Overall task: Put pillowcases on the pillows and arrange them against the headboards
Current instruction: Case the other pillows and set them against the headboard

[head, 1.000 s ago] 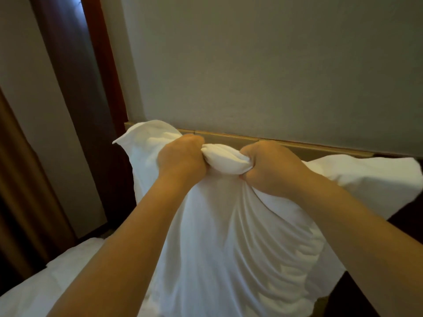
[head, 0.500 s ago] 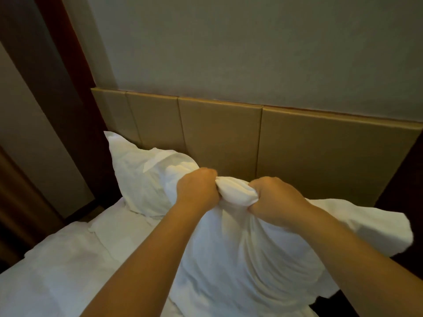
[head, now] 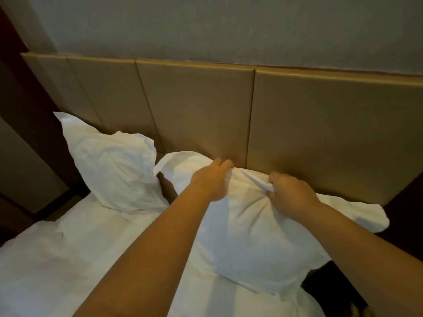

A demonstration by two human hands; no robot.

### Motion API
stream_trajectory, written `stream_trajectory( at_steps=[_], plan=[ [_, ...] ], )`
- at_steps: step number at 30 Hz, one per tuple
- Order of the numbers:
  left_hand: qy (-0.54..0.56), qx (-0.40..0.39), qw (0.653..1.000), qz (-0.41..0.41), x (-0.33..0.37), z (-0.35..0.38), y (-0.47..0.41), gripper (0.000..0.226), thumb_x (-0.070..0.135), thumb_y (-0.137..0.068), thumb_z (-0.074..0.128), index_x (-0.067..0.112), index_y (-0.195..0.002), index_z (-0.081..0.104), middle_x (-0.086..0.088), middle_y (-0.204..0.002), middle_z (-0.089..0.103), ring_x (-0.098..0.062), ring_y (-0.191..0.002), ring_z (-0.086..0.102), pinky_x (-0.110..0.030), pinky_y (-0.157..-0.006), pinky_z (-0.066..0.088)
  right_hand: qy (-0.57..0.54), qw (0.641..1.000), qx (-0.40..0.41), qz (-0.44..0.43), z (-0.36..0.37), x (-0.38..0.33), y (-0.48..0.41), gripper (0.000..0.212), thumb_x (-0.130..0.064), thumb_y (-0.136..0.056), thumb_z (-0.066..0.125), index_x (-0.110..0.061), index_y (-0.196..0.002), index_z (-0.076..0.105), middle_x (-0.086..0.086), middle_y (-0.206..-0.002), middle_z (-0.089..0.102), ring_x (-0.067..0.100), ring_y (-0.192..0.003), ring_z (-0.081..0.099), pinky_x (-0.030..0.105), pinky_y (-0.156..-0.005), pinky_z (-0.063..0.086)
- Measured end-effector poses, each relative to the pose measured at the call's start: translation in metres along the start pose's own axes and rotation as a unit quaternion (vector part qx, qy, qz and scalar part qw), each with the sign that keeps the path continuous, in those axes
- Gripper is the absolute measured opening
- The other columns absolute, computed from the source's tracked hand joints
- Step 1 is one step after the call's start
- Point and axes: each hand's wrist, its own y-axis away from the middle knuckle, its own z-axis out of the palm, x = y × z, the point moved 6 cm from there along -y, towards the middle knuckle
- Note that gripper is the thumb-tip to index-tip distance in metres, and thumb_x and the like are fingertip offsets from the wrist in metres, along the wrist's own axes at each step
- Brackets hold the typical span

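Observation:
A white cased pillow [head: 249,227] leans on the bed with its top edge against the tan padded headboard [head: 320,124]. My left hand [head: 211,179] grips the pillow's top edge, fingers curled over the fabric. My right hand [head: 289,194] pinches a fold of the pillowcase near the top middle. A second white pillow [head: 112,165] stands to the left, upright against the headboard.
White bedding [head: 57,266] covers the mattress at the lower left. A dark wooden panel [head: 29,124] runs down the left side. A dark gap [head: 332,287] lies beside the bed at the lower right. A grey wall [head: 229,26] rises above the headboard.
Both hands have lowered the pillow from in front of me down onto the bed against the headboard. My hands have moved apart along its top edge.

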Motion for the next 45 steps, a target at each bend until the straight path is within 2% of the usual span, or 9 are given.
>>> stream_trajectory(
  at_steps=[8,15,19,23,27,34,39,42,45],
  plan=[
    [-0.064,0.025,0.992,-0.101,-0.014,-0.03,-0.015,0.026,0.029,-0.089,0.065,0.019,-0.114,0.062,-0.005,-0.104,0.063,-0.02,-0.085,0.057,-0.034,-0.079,0.049,-0.022,0.998,0.048,-0.043,-0.03,-0.004,0.011,0.021,-0.028,-0.091,0.062,-0.028,-0.08,0.044,-0.003,-0.086,0.054,0.012,-0.071,0.053,0.026,-0.075,0.053],
    [-0.041,0.065,0.976,-0.203,-0.032,-0.064,-0.006,0.035,0.028,-0.089,0.066,0.014,-0.12,0.057,-0.011,-0.115,0.061,-0.029,-0.103,0.06,-0.042,-0.091,0.05,0.0,0.989,0.104,-0.108,-0.056,-0.029,0.013,0.018,-0.024,-0.093,0.059,-0.022,-0.083,0.044,-0.002,-0.082,0.048,0.013,-0.067,0.045,0.023,-0.068,0.047],
    [-0.027,0.075,0.973,-0.218,-0.032,-0.063,0.002,0.036,0.023,-0.089,0.067,0.013,-0.121,0.056,-0.011,-0.119,0.057,-0.03,-0.104,0.06,-0.039,-0.087,0.051,-0.017,0.993,0.095,-0.062,-0.055,-0.016,-0.001,0.015,-0.02,-0.092,0.061,-0.019,-0.09,0.047,0.002,-0.088,0.056,0.018,-0.074,0.052,0.027,-0.065,0.047],
    [0.027,0.113,0.99,-0.083,0.009,-0.049,0.002,0.027,0.017,-0.086,0.062,0.019,-0.111,0.053,-0.002,-0.119,0.045,-0.026,-0.089,0.057,-0.034,-0.072,0.049,-0.013,0.995,0.098,-0.034,-0.053,0.015,-0.004,0.014,-0.01,-0.095,0.053,-0.012,-0.108,0.056,0.009,-0.104,0.063,0.024,-0.087,0.059,0.032,-0.073,0.05],
    [0.052,0.034,0.996,0.07,0.081,-0.031,0.005,0.023,0.036,-0.09,0.054,0.026,-0.111,0.056,0.004,-0.112,0.053,-0.019,-0.092,0.055,-0.03,-0.075,0.047,-0.045,0.998,0.03,-0.016,-0.052,0.035,0.007,0.032,-0.026,-0.097,0.051,-0.016,-0.127,0.054,0.008,-0.119,0.063,0.028,-0.103,0.06,0.042,-0.089,0.052],
    [0.061,-0.046,0.994,0.079,0.134,-0.007,-0.005,0.027,0.022,-0.093,0.059,0.019,-0.12,0.058,-0.005,-0.115,0.06,-0.023,-0.098,0.058,-0.031,-0.085,0.05,-0.081,0.989,-0.122,0.034,-0.047,0.07,0.033,0.041,-0.03,-0.09,0.056,-0.011,-0.126,0.053,0.008,-0.125,0.058,0.028,-0.108,0.057,0.041,-0.093,0.051],
    [0.048,0.052,0.992,0.108,0.146,-0.031,-0.002,0.014,0.016,-0.097,0.053,0.016,-0.106,0.064,-0.002,-0.105,0.054,-0.017,-0.087,0.051,-0.023,-0.079,0.044,-0.139,0.977,-0.16,0.004,-0.043,0.081,0.047,0.006,-0.02,-0.081,0.062,-0.017,-0.086,0.059,0.005,-0.091,0.059,0.024,-0.084,0.057,0.034,-0.07,0.046],
    [0.05,0.086,0.99,0.102,0.144,-0.038,0.002,0.014,0.016,-0.098,0.052,0.015,-0.107,0.063,0.0,-0.103,0.05,-0.017,-0.089,0.052,-0.022,-0.082,0.044,-0.116,0.99,-0.082,-0.015,-0.057,0.088,0.042,0.027,-0.015,-0.081,0.063,-0.02,-0.06,0.047,0.0,-0.067,0.047,0.018,-0.064,0.046,0.028,-0.057,0.037],
    [0.047,0.102,0.992,0.052,0.146,-0.037,0.005,0.016,0.017,-0.097,0.055,0.014,-0.112,0.06,-0.005,-0.111,0.052,-0.022,-0.094,0.056,-0.028,-0.09,0.048,-0.023,0.998,-0.057,-0.021,-0.073,0.099,0.045,0.028,-0.017,-0.084,0.064,-0.021,-0.06,0.049,0.002,-0.071,0.052,0.022,-0.067,0.052,0.029,-0.055,0.041]
  ],
)
